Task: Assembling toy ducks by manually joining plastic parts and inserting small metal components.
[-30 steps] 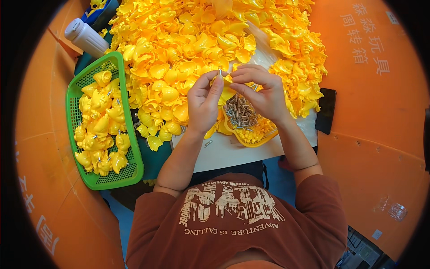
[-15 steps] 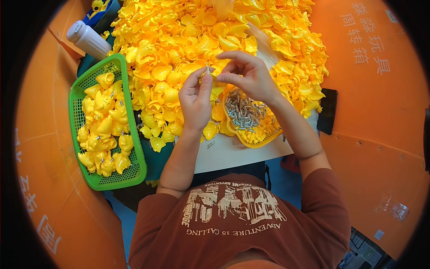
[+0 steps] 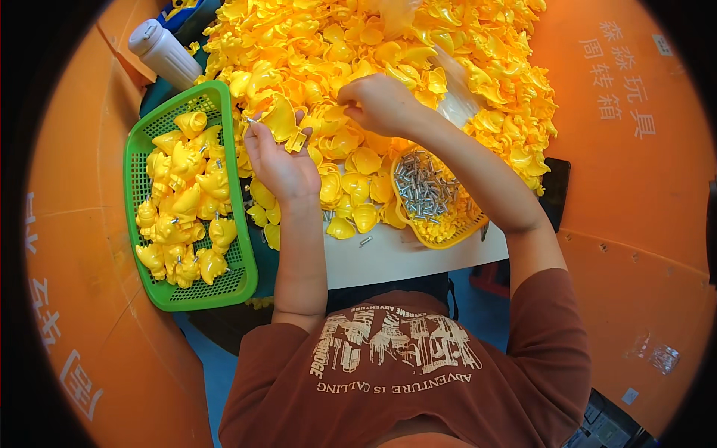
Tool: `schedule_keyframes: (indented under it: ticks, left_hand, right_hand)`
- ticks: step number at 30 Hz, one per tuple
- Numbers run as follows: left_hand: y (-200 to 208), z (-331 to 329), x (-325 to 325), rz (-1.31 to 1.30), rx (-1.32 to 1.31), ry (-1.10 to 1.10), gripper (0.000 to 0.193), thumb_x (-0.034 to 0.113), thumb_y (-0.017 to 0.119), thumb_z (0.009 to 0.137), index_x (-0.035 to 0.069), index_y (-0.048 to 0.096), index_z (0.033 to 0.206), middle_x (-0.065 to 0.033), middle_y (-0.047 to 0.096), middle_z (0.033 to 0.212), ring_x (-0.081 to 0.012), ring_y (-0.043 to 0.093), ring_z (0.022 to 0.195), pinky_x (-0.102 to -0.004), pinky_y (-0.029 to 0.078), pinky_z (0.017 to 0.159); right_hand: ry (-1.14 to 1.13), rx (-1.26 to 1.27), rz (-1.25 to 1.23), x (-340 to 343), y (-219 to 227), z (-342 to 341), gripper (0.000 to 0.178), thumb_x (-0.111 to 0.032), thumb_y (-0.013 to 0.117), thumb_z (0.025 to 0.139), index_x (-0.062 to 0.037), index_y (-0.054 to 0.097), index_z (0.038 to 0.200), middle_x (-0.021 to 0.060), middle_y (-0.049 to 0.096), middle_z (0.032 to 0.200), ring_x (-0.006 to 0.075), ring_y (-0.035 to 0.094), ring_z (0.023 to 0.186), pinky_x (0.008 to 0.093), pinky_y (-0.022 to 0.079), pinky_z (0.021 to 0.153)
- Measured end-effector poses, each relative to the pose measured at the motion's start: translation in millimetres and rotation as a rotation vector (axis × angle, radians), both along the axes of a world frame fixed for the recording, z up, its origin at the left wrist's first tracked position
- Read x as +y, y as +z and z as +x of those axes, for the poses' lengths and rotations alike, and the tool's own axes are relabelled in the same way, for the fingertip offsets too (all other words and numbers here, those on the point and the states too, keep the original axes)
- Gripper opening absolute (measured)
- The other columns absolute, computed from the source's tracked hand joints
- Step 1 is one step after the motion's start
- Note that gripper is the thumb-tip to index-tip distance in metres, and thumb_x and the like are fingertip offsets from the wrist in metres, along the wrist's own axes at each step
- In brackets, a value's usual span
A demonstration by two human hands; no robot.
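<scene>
My left hand (image 3: 282,166) is palm up over the left part of the heap, its fingers curled round a yellow plastic shell (image 3: 279,119). A small silver metal pin (image 3: 254,120) shows at its thumb and finger tips. Beyond and to the right, my right hand (image 3: 379,104) hangs over the heap of yellow plastic shells (image 3: 343,56) with bent, closed fingers. Whatever it may hold is hidden by the hand. Below my right forearm stands a yellow basket (image 3: 438,243) with metal pins (image 3: 426,187) and small yellow parts.
On the left, a green basket (image 3: 243,254) contains yellow figure pieces with pins sticking out. A white bottle (image 3: 164,54) stands behind it. One loose pin (image 3: 365,241) lies on the white tabletop (image 3: 388,261). A dark phone-like slab (image 3: 554,188) lies at the right edge, beside orange panels (image 3: 635,187).
My left hand has moved left and turned palm up, now with a yellow shell in it. My right hand has parted from it and shifted slightly left, its fingers more curled.
</scene>
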State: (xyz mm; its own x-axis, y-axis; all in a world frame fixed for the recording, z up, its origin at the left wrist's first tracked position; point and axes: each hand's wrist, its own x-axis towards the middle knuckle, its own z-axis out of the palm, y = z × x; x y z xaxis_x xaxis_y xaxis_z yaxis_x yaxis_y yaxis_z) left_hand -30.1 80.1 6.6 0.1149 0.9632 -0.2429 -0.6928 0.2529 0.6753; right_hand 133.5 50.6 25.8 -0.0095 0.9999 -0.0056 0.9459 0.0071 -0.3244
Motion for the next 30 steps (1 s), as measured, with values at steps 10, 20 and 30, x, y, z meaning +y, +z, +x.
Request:
schedule_keyframes:
  ticks: [10,20,30]
  left_hand:
    - [0,1,-3,0.032,-0.019,-0.077,0.023,0.025,0.039,0.096,0.009,0.045,0.112,-0.0076,0.057,0.101,-0.0227,0.060,0.082,-0.0347,0.048,0.061]
    - [4,8,-13,0.045,0.042,-0.227,0.026,0.023,0.051,0.092,0.007,0.045,0.111,-0.0074,0.057,0.096,-0.0202,0.061,0.078,-0.0292,0.048,0.056]
    - [-3,25,-33,0.184,0.132,-0.369,0.038,0.003,0.066,0.079,0.006,0.045,0.111,-0.0066,0.056,0.095,-0.0143,0.060,0.078,-0.0246,0.048,0.057]
  right_hand:
    - [0.137,-0.144,-0.190,-18,11,-27,0.014,-0.011,0.057,0.071,-0.0051,0.066,0.080,0.0118,0.063,0.088,0.0290,0.061,0.087,0.0383,0.051,0.069]
    - [0.136,0.090,0.074,-59,16,3,0.005,-0.009,0.068,0.067,-0.0067,0.064,0.070,0.0031,0.060,0.087,0.0225,0.055,0.086,0.0333,0.047,0.073]
    - [-0.065,0.689,0.010,-79,18,4,0.015,-0.011,0.075,0.068,-0.0010,0.064,0.069,0.0042,0.063,0.072,0.0157,0.058,0.068,0.0271,0.045,0.064]
